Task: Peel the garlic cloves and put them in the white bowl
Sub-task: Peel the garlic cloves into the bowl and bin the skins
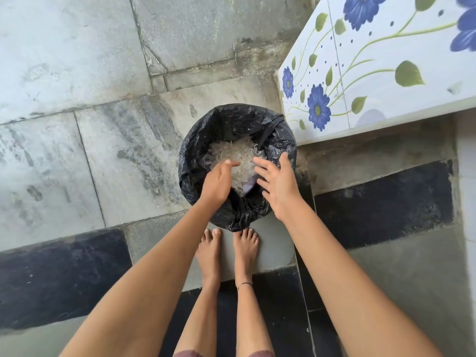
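Grey stone slabs, stained and mottled, make up the floor (77, 73), with strips of black stone (51, 274) set into it nearer the person. A round bin lined with a crumpled black plastic bag (195, 140) stands on the floor just in front of two bare feet (210, 251). One ankle wears a thin anklet (244, 284). Inside the bag lies a heap of pale, papery garlic skins (231, 153).

Both hands hang over the mouth of the bin, near each other but apart. The left hand (219, 184) is turned edge-on with its fingers stretched forward, holding nothing. The right hand (277, 186) is spread wide, fingers straight and parted, also holding nothing.

Just beside the bin, on its right, rises a white tiled surface (386, 60) painted with blue flowers and green leaves.
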